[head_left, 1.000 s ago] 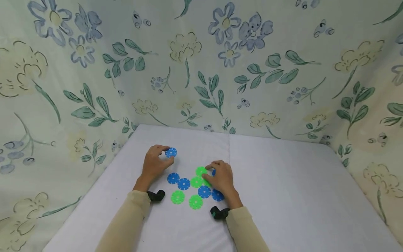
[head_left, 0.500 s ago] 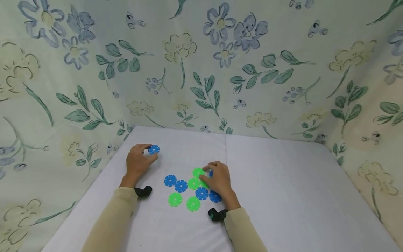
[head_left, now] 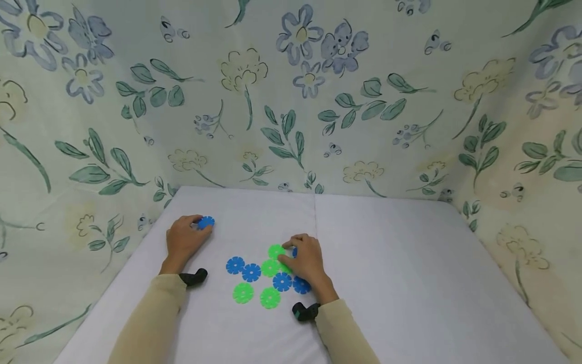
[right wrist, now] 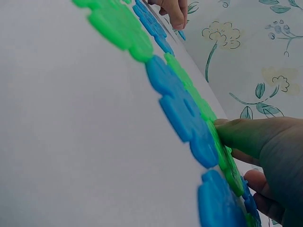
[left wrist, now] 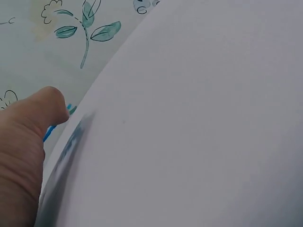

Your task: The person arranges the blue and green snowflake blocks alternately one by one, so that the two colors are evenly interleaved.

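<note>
My left hand pinches a blue notched plastic disc between thumb and fingers at the left far part of the table. In the left wrist view the thumb hides most of that disc, and only slivers of blue show. My right hand is over the cluster of discs, its thumb and forefinger spread apart. Its thumb touches a green disc lying flat. A green disc lies by the forefinger, and a blue disc is partly hidden behind the hand.
Two blue discs lie left of the cluster. Nearer the front are two green discs, with two more blue ones by my right wrist. A white cloth covers the table, and a floral curtain surrounds it.
My left hand has carried the blue disc leftward, then down closer to the table. My right hand stays over the same discs. The head view has shifted slightly.
</note>
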{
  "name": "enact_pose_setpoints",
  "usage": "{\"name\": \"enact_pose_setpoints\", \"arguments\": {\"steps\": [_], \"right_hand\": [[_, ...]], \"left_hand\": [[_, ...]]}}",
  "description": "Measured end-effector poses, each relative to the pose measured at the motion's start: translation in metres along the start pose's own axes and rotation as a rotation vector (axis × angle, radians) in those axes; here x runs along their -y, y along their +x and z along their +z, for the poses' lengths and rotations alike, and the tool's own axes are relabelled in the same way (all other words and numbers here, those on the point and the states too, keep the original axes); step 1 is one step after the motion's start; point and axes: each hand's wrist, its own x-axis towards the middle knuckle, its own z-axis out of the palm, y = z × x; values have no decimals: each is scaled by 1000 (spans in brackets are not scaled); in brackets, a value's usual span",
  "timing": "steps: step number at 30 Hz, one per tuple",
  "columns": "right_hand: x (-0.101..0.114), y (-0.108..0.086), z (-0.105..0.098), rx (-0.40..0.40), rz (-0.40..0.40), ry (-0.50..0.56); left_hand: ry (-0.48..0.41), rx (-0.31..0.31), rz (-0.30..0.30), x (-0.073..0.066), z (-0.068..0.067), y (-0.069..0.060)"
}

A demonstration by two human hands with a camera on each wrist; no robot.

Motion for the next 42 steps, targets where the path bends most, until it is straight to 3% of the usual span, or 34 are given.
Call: {"name": "enact_pose_setpoints", "arguments": {"steps": [9, 17, 26, 35, 42], "right_hand": [[1, 0, 4, -11, 2, -4], [0, 1, 3, -17, 4, -12], [0, -1, 2, -20, -16, -8], [2, -1, 5, -11, 0, 32], [1, 0, 4, -6, -6, 21]], "left_hand": [[91, 33, 22, 8, 4, -1], [67, 91, -33, 9, 7, 3], [73, 133, -45, 7, 3, 2], [61, 177, -51, 18, 1, 3], [56, 200, -53, 18, 2, 4]]}}
